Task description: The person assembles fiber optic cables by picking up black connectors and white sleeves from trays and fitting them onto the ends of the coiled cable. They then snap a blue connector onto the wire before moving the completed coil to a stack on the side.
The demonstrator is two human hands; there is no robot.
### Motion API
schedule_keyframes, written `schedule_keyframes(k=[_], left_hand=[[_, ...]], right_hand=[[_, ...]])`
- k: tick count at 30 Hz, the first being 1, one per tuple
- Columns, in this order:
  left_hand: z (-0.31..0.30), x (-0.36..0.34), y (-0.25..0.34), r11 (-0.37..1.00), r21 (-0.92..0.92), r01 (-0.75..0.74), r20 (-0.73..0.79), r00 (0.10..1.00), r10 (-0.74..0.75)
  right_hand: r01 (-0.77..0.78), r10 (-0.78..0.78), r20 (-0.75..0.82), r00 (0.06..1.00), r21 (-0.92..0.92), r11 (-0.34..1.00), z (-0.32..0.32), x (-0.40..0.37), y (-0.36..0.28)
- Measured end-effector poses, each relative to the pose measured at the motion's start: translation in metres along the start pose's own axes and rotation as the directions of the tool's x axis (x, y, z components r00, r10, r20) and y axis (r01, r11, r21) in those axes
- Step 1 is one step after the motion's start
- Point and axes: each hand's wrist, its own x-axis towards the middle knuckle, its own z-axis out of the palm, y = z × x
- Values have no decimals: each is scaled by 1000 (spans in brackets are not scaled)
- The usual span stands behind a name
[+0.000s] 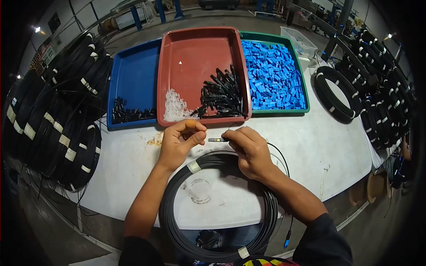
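Between my two hands is a small connector (216, 139) with a pale, clear-looking front end and a dark rear end. My right hand (249, 148) pinches its dark end, and a thin black cable runs from there down the right side. Just left of the connector's tip, apart from it, my left hand (183, 141) has thumb and fingertips close together; whether anything small is between them cannot be seen. An orange wrap covers one left finger. Below both hands lies a black cable coil (168, 199) with pale tape bands, reaching over the table's near edge. A blue-tipped connector (286, 242) hangs at the lower right.
Behind my hands stand a blue tray (133, 80) with small black parts, a red tray (195, 53) with clear and black pieces, and a green tray (306, 95) full of blue pieces. Cable coils (53, 128) are stacked left; another coil (339, 94) lies right on the white table (319, 150).
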Motion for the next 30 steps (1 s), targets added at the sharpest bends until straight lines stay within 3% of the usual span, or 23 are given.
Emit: schedule_keyframes(k=[3,7,12,22,25,27,30], left_hand=[[3,-7,-2,997,-59,42,-17,999,-44],[4,-11,-1,997,-74,-32,-57,998,28],[3,-15,-10,994,46,-101,-15,995,102],[6,-17,-8,987,86,-138,-49,989,143],[7,-17,-5,958,241,-158,-76,980,181],[5,-18,3,859,477,-189,26,979,201],[8,-17,3,840,502,-205,2,972,236]], right_hand=[[11,-11,-38,999,6,1000,0,0,0],[-1,2,-62,998,18,1000,2,0,2],[-27,29,-25,999,48,998,2,0,1],[8,-8,16,1000,30,1000,1,1,1],[63,-61,31,998,-66,996,-2,2,0],[101,-95,51,994,-135,986,-3,2,0],[20,-17,61,998,-55,998,-1,0,1]])
